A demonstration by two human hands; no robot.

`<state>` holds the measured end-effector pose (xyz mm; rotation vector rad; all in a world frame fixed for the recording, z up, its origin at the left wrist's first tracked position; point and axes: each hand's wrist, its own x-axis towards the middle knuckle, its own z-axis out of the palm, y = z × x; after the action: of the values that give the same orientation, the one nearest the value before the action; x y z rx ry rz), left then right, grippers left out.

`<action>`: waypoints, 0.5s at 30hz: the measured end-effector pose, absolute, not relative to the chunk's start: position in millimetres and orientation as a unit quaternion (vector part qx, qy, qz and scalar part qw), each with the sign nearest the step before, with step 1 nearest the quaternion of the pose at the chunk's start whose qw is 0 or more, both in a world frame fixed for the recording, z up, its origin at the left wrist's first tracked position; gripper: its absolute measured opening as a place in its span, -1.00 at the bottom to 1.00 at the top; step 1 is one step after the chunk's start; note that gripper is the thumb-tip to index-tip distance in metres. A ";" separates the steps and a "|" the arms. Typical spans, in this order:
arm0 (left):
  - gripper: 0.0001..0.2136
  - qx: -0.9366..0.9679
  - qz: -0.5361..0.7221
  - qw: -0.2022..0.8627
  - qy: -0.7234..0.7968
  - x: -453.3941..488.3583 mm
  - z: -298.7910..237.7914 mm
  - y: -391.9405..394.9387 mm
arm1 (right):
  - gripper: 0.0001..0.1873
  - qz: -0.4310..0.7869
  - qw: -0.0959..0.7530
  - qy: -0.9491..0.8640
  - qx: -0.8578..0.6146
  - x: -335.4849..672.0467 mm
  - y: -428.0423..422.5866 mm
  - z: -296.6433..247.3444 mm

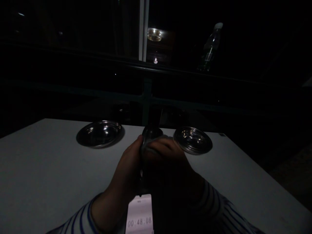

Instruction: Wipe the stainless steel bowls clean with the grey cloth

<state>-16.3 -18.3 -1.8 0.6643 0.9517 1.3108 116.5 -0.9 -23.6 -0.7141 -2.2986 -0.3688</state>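
Between my hands is a dark, shiny metal dish (152,132), tilted up, with much of it hidden in shadow and behind my fingers. My left hand (126,169) grips its left side, the thumb near the top rim. Curled over it from the right, my right hand (168,156) presses a greyish cloth (149,150) against the dish. The dim light hides how far the cloth reaches. Below my hands a lit phone (139,214) shows the timer 00:48:08.
On the white table (60,169) a wide metal plate (99,134) lies at the back left. Stacked metal dishes (193,139) are at the back right. Beyond the table's far edge, a clear bottle with a white cap (211,48) stands on a dark ledge by the window.
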 end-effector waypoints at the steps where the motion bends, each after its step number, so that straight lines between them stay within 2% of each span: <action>1: -0.72 0.290 0.574 0.637 0.425 -16.8 -1.5 -17.3 | -0.75 -0.143 0.340 -0.892 -0.262 114.8 -1.5 -24.8; 4: -0.74 0.290 0.572 0.626 0.444 -16.9 -0.6 -17.2 | -0.77 -0.147 0.346 -0.892 -0.251 113.7 -2.4 -25.7; 9: -0.69 0.288 0.562 0.620 0.465 -14.4 0.3 -19.3 | -0.74 -0.152 0.366 -0.860 -0.321 120.0 -0.6 -20.6; 15: -0.65 0.273 0.575 0.587 0.500 -16.8 -0.5 -14.6 | -0.75 -0.186 0.361 -0.885 -0.230 114.3 -3.3 -20.2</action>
<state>-16.8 -14.6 -0.5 0.6372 1.1664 1.3405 114.3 -3.3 -20.2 -0.5916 -2.2795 -0.4798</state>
